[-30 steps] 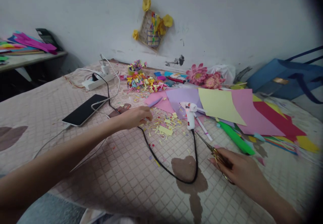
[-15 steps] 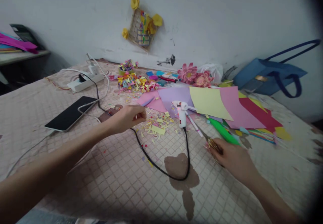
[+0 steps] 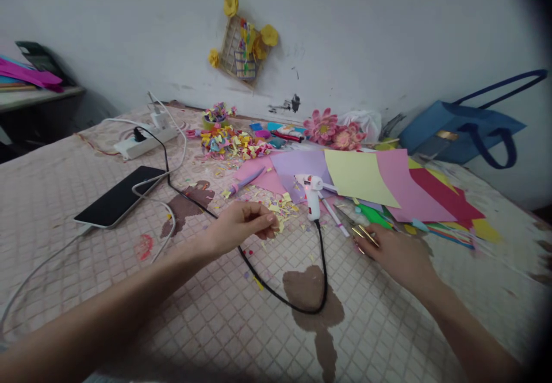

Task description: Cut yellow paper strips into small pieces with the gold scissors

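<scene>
One right-hand grip [image 3: 399, 253] holds scissors [image 3: 365, 235] beside the glue gun [image 3: 313, 200]; the left-hand grip [image 3: 241, 225], curled, contents indeterminable, is now drawn back left of it, exposing a purple pen [image 3: 249, 181].

Gold-handled scissors [image 3: 364, 237] — in right hand [image 3: 399, 252]

At the centre, the curled fingertips of the left hand [image 3: 244, 225] may pinch something too small to tell; that hand hides some paper scraps [image 3: 282, 203] and a stretch of black cord [image 3: 324, 268]. The right hand [image 3: 399, 251] covers part of the scissors' handles [image 3: 365, 237] and one end of a green tube [image 3: 374, 215]. Both forearms leave the frame at the lower corners. The upper-left side table [image 3: 38, 100] is cut off.
</scene>
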Tool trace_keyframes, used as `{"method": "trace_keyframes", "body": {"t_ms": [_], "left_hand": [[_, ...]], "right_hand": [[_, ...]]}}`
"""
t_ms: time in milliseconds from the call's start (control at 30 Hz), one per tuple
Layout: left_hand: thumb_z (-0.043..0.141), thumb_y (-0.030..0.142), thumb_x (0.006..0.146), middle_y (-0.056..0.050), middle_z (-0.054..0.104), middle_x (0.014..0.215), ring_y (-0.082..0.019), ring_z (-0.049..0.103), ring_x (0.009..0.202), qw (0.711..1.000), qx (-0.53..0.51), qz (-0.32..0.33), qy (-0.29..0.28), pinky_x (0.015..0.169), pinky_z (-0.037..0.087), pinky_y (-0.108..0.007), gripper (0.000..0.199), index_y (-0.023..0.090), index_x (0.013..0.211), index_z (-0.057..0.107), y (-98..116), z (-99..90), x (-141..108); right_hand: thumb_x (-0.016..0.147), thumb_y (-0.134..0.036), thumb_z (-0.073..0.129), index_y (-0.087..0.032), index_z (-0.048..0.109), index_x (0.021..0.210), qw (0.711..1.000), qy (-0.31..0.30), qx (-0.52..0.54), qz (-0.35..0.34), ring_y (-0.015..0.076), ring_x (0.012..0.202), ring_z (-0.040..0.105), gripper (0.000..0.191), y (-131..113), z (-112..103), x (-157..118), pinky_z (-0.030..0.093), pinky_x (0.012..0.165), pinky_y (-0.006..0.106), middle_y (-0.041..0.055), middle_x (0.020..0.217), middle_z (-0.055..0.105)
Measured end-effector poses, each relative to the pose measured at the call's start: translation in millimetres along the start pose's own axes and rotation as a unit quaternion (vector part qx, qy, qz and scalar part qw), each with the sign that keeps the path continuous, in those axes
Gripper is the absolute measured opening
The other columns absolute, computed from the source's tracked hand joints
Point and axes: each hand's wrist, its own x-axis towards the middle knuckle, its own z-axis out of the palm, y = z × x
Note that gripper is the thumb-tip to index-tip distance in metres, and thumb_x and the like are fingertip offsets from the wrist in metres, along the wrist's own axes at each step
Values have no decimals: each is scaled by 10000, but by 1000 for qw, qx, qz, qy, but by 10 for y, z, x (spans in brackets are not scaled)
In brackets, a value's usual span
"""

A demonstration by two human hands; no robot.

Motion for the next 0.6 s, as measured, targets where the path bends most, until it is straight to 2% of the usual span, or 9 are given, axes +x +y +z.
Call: {"method": "trace_keyframes", "body": {"t_ms": [200,367,467,600], "left_hand": [[650,239,697,-7,589,683,-83,547,615,997,35,39,52,578,431,-200,151,121,754,574,-53,55,-80],[667,206,671,2,566,703,-88,544,614,993,32,62,95,572,444,-216,208,138,810,527,-25,110,-116],[677,206,661,-1,573,702,-96,563,621,995,-22,39,87,581,457,-225,263,137,859,518,-20,116,-123],[675,224,669,-1,588,694,-97,586,614,993,-93,-13,71,572,455,-217,240,130,840,536,-36,101,-138]], "right_hand": [[809,-484,454,-229,565,749,1000,0,-25,9,247,444,585,285,16,37,-23,248,390,267,36,518,613],[817,-448,452,-224,564,781,1000,7,24,0,242,479,587,254,50,69,-48,275,414,277,36,552,613],[801,-430,481,-213,559,788,999,6,41,-5,247,553,597,231,59,65,-57,303,437,285,53,648,627],[802,-415,481,-213,558,786,999,1,42,-2,254,620,597,217,63,35,-65,320,449,286,62,718,621]]}}
